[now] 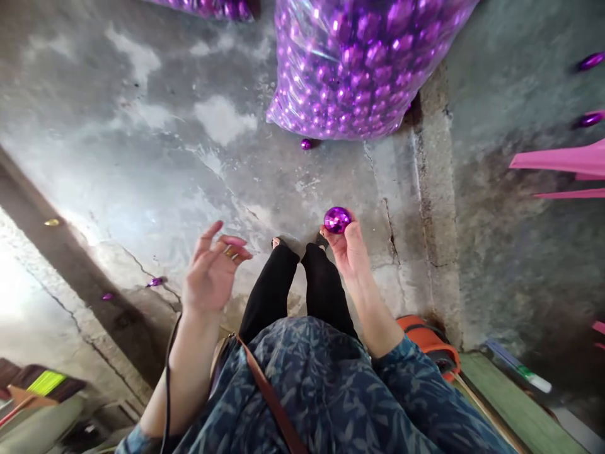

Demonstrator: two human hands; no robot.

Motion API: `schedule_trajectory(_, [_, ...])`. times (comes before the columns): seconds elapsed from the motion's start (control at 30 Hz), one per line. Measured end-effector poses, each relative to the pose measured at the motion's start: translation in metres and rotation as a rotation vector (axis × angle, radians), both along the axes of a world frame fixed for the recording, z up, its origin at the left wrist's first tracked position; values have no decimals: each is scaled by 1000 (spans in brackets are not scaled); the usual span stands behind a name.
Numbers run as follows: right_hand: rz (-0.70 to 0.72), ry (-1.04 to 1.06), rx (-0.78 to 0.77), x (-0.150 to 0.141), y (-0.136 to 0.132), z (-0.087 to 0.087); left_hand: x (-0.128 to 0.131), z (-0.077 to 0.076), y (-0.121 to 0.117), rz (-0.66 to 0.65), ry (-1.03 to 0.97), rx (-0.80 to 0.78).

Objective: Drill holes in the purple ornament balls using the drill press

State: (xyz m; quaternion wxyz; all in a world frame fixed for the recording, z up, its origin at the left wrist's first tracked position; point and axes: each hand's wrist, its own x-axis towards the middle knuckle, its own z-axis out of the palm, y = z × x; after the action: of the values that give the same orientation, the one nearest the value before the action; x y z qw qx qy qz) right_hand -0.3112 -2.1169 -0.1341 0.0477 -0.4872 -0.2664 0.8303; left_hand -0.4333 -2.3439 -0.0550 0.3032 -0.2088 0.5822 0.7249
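My right hand is raised over my legs, its fingertips pinched round a shiny purple ball. My left hand hovers to the left at the same height, fingers curled, pinching a small metal piece between thumb and fingers. The two hands are apart. A big clear plastic bag stuffed with the same purple balls sits on the concrete floor ahead. One loose purple ball lies just in front of it.
Concrete floor with cracks. Loose purple balls at left and far right. Pink sheets jut in from the right. An orange object and a green board lie by my right side. My legs extend forward.
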Motion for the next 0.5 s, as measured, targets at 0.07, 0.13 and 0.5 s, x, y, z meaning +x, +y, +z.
schedule_trajectory(0.07, [20,26,61,-4,-4,26,11,9,10,-33,-10,38])
schedule_trajectory(0.13, [38,49,110,-6,-7,52,20,21,17,-49,-24,71])
schedule_trajectory(0.5, [157,135,252,-2,-19,143,45,71,19,-71,5,131])
